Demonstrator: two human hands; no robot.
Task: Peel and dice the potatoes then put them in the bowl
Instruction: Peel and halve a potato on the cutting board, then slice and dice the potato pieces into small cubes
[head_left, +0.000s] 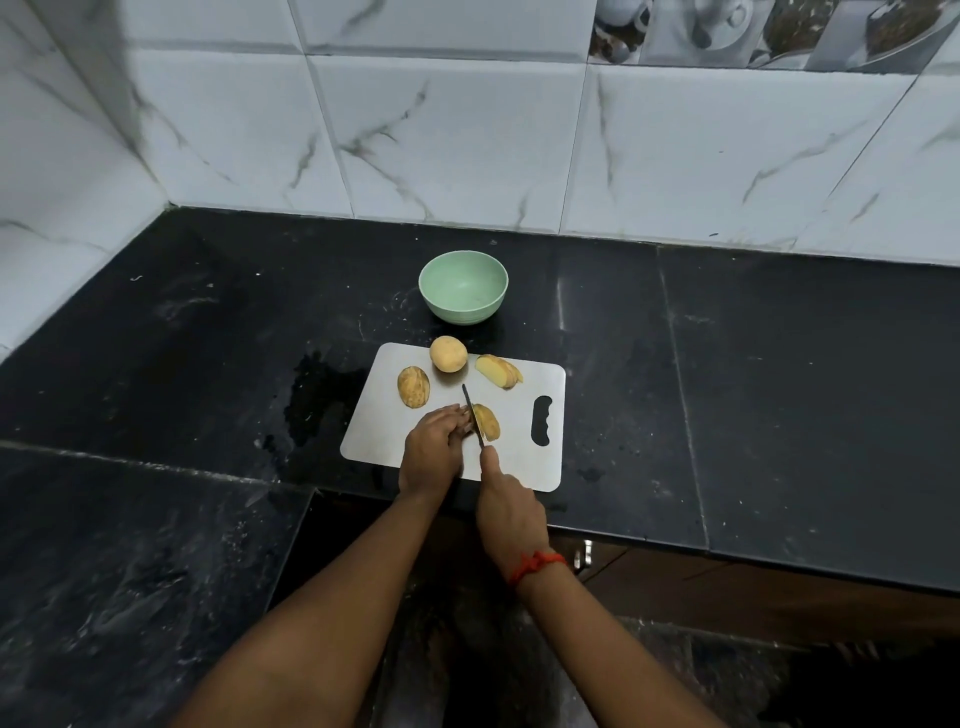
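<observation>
The black counter (779, 389) carried the steel cutting board (511, 415), with the green bowl (463, 287) just behind it. My left hand (434, 449) curled over a potato piece (487, 422) on the board. My right hand (506, 506) gripped the knife (470, 410), its blade against the piece.

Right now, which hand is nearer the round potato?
Left. The left hand holds the half being cut, just short of the round potato. The right hand grips the knife further back, at the near edge of the board.
</observation>
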